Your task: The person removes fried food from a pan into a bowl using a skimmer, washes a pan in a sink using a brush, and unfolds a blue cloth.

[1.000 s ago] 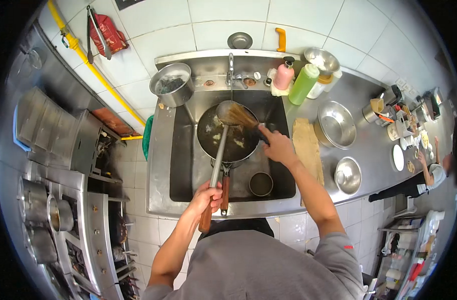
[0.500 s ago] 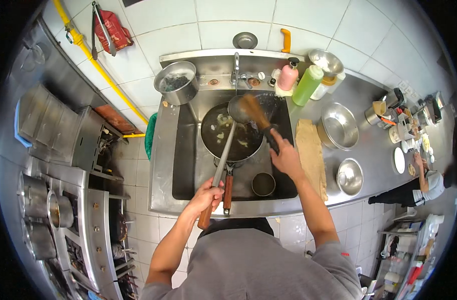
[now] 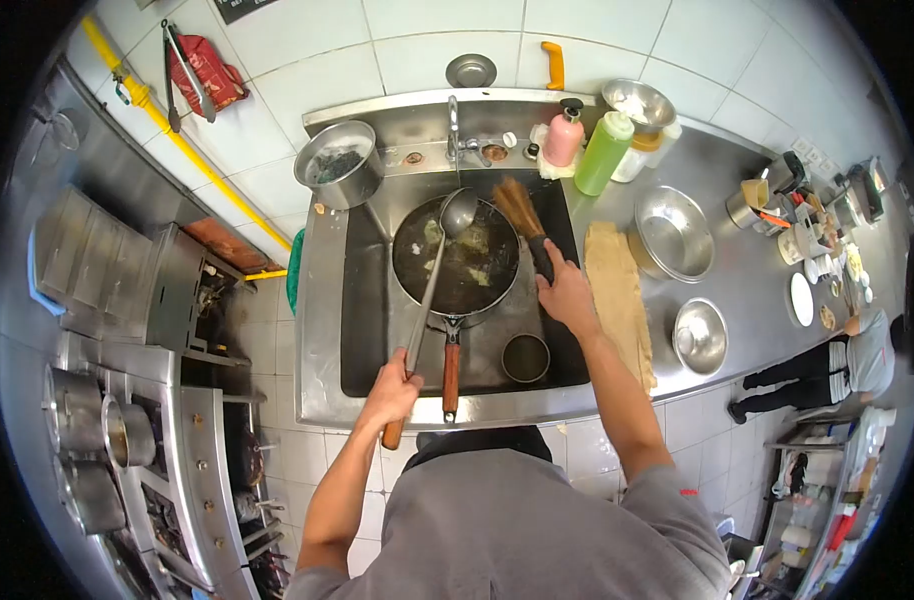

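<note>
sink (image 3: 322,330), mid-frame: the pan (image 3: 405,285) there could swivel or slop its liquid if knocked, since neither hand is on its handle; ladle (image 3: 432,283) could twist if pushed sideways, being held far from its bowl; brush (image 3: 530,228) could flick drops if swung fast. left hand (image 3: 392,392), lower centre, is closed round the ladle's lower handle, bowl up-right of it over the pan; right hand (image 3: 567,295) wraps the brush's dark handle, bristles up-left by the pan's upper right rim, contact can't tell
</note>
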Tool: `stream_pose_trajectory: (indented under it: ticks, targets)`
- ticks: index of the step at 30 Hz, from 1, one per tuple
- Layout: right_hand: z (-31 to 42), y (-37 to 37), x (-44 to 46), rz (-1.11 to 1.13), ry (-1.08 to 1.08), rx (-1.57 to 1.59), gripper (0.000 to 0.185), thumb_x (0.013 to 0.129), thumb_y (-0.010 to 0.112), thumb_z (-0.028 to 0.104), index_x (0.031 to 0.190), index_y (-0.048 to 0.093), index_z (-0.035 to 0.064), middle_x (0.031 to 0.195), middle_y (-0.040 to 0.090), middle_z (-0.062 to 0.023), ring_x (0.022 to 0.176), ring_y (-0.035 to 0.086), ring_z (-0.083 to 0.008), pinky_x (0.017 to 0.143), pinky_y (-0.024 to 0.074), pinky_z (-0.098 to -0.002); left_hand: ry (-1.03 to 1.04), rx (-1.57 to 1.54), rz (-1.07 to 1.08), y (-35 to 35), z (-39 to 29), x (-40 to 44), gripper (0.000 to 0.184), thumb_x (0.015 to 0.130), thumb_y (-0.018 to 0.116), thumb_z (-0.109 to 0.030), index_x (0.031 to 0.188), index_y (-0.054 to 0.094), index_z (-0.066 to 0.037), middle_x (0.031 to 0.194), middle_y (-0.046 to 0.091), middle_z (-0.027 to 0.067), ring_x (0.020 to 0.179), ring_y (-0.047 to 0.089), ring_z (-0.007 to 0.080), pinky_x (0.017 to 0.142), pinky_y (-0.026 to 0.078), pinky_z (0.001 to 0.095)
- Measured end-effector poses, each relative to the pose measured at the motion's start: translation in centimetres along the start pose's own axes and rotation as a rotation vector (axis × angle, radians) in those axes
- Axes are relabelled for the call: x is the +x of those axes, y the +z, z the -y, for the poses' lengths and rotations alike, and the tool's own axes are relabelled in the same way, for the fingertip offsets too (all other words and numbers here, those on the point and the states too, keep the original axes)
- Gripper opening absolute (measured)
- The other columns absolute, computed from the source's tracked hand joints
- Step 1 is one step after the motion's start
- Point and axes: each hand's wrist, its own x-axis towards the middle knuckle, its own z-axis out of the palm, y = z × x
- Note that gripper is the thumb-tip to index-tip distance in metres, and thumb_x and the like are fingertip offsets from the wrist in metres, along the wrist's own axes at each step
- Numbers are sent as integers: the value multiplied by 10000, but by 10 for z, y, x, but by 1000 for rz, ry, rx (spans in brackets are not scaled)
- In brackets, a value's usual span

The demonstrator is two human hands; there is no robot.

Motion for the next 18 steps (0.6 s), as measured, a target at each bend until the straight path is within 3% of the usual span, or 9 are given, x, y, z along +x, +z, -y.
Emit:
stream_pose_trajectory:
  ticks: [1,2,5,8,11,15,18]
  targets:
    - [5,-3,0,-80,64,73,675,771,637,158,1390,374,208,923,590,-234,768,613,-421,680,501,-489,99,334,-151,-3,-3,0,260,810,560,-51,1043,461,10,691,604,191,614,616,345,585,480,428]
    - [10,-6,-2,-78,61,74,675,771,637,158,1390,374,208,923,590,-234,768,613,-421,680,501,-489,103,415,-204,-5,-7,-2,299,817,571,-69,1072,461,42,795,619,293,809,616,461,742,478,489]
    - [28,-9,-17,-161,-65,182,674,772,644,153,1389,380,218,941,581,-231,756,611,-420,658,498,-483,151,594,-272,-10,3,6,323,819,589,-86,1089,467,42,804,626,289,836,607,466,757,473,511]
    - [25,2,-22,75,-347,1,674,794,634,166,1403,359,251,975,557,-219,735,619,-402,635,504,-474,118,580,-283,-8,1,10,329,828,595,-123,1096,486,34,840,631,284,840,607,461,761,476,516]
    - [7,16,-9,160,-259,-123,680,805,616,173,1417,331,252,944,563,-214,718,621,-399,628,507,-474,127,613,-335,-2,10,8,309,832,594,-142,1077,511,29,846,633,277,831,612,454,746,484,511]
    - [14,12,-3,60,-150,-47,702,796,605,151,1425,315,268,890,560,-224,711,621,-400,625,508,-483,183,645,-356,3,17,-4,312,830,594,-140,1081,539,38,854,634,273,827,619,443,729,492,502]
    - [9,5,-19,153,-340,-85,671,795,612,142,1401,353,267,874,551,-214,702,611,-407,623,504,-490,237,623,-418,2,16,-7,381,822,594,-117,1155,529,56,883,635,275,823,621,442,730,501,491]
